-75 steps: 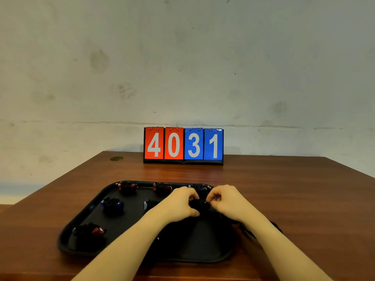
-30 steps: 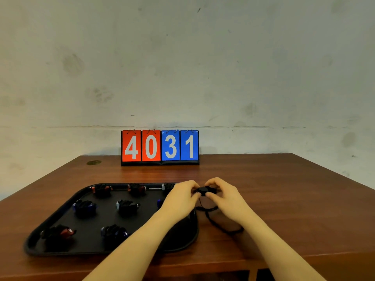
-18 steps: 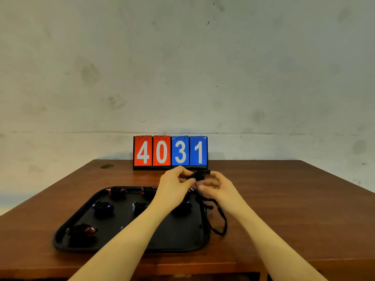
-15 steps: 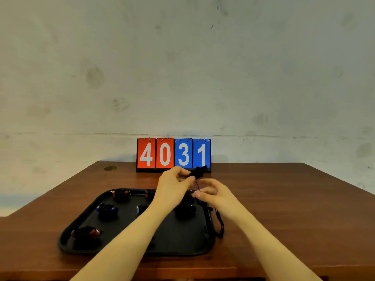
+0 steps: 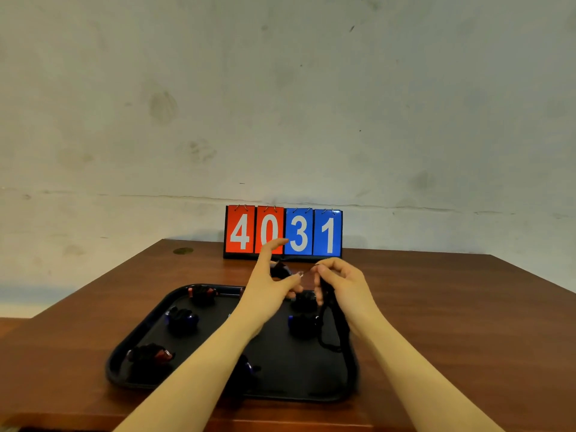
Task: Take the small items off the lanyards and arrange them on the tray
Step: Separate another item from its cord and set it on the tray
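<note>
**Above the tray: both hands working one lanyard**

Above the black tray (image 5: pixel 131 353), I am seeing two bare hands raised side by side. My left hand (image 5: pixel 268 282) is pinching a small dark item (image 5: pixel 280 270) between thumb and curled fingers, with its index finger sticking straight up. My right hand (image 5: pixel 343 285) is gripping the black lanyard (image 5: pixel 330 328), whose cord is hanging down over the tray's right side. I am counting six small items lying on the tray, though my left forearm is hiding part of one. One flip scoreboard (image 5: pixel 283 232) reading 4031 is standing at the far edge of the brown tabletop (image 5: pixel 452 322), partly blocked by the raised index finger.
</note>
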A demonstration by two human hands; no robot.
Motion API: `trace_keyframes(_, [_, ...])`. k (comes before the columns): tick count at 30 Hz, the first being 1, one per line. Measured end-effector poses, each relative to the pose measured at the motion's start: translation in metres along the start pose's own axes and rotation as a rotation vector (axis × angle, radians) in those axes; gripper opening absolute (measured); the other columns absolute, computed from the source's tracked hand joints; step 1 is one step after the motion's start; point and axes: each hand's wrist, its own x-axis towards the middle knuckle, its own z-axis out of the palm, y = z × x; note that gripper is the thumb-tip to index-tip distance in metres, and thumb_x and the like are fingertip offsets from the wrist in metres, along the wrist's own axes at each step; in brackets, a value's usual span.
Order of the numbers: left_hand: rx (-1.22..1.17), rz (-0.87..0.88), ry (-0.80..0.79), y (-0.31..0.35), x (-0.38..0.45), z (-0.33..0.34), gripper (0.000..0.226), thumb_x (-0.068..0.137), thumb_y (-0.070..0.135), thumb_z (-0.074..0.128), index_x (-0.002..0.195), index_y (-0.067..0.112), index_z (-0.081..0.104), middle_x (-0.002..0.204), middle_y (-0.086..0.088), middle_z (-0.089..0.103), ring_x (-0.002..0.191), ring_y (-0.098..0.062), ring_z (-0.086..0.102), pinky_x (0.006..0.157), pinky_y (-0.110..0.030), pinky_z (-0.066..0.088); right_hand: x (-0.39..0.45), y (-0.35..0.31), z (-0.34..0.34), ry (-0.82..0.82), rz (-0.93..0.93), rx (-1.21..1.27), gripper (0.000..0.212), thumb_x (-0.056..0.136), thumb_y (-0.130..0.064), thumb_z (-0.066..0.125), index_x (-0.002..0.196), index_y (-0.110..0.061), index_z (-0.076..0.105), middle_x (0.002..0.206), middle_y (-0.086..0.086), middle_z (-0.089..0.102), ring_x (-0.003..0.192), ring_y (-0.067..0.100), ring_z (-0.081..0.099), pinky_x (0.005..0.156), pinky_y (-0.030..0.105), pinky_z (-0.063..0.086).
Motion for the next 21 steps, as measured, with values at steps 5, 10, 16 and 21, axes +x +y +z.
trace_keyframes(5, [0.076, 0.017, 0.047, -0.012, 0.017, -0.008, 0.023, 0.083, 0.014, 0.067, 0.102, 0.026, 0.060, 0.108, 0.003, 0.058, 0.083, -0.012, 0.060, 0.057, -0.013, 0.048, 0.022, 0.005, 0.004, 0.105, -0.013, 0.022, 0.013, 0.094, -0.009, 0.049, 0.088, -0.005, 0.060, 0.067, 0.005, 0.056, 0.059, 0.018, 0.058, 0.062, 0.031, 0.055])
trace_keyframes(10, [-0.037, -0.072, 0.059, -0.023, 0.040, -0.015, 0.026, 0.093, 0.005, 0.050, 0.106, 0.024, 0.063, 0.115, -0.001, 0.058, 0.078, -0.011, 0.059, 0.069, -0.023, 0.050, 0.048, 0.017, 0.002, 0.180, -0.087, -0.175, 0.019, 0.093, -0.013, 0.051, 0.084, -0.023, 0.064, 0.075, -0.004, 0.061, 0.066, 0.009, 0.051, 0.068, 0.024, 0.047])
trace_keyframes(16, [0.002, -0.036, 0.139, -0.034, 0.062, -0.023, 0.031, 0.087, 0.001, 0.057, 0.116, 0.013, 0.058, 0.108, -0.005, 0.062, 0.085, -0.015, 0.068, 0.078, -0.026, 0.055, 0.070, 0.032, 0.000, 0.150, -0.058, -0.106, 0.035, 0.094, -0.005, 0.038, 0.097, -0.023, 0.068, 0.083, -0.009, 0.053, 0.071, 0.001, 0.043, 0.067, 0.017, 0.037])
trace_keyframes(21, [-0.034, 0.010, 0.155, -0.035, 0.071, -0.025, 0.024, 0.086, 0.000, 0.059, 0.104, 0.016, 0.062, 0.098, -0.002, 0.067, 0.082, -0.012, 0.070, 0.080, -0.025, 0.056, 0.076, 0.053, -0.002, 0.138, -0.124, -0.265, 0.025, 0.088, -0.003, 0.056, 0.105, -0.021, 0.063, 0.103, -0.004, 0.064, 0.099, 0.008, 0.058, 0.087, 0.019, 0.045])
